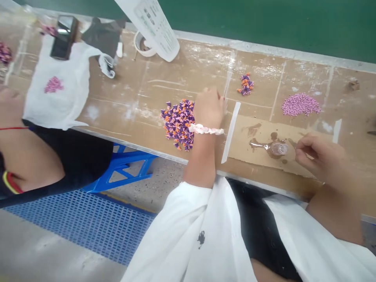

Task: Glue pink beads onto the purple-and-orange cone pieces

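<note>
My left hand [208, 107], with a white-and-pink band at its wrist, is at the right edge of a pile of small purple and orange pieces [178, 123]. Its fingers are curled down and their tips are hidden. My right hand [320, 152] is closed in a pinch; what it holds, if anything, is too small to make out. Just left of it, a small clear bottle [279, 149] lies in a wet, shiny patch on a cardboard sheet [243, 152] taped to the table. Beyond lie a few similar purple and orange pieces [246, 84] and a heap of tiny pink pieces [301, 104].
A large white bottle [157, 29] and a tape roll [143, 45] are at the table's back. To the left, another person's arm [26, 149] reaches beside a white cloth-like sheet [70, 70] with pink bits and a phone [64, 37]. A blue stool [126, 164] is below.
</note>
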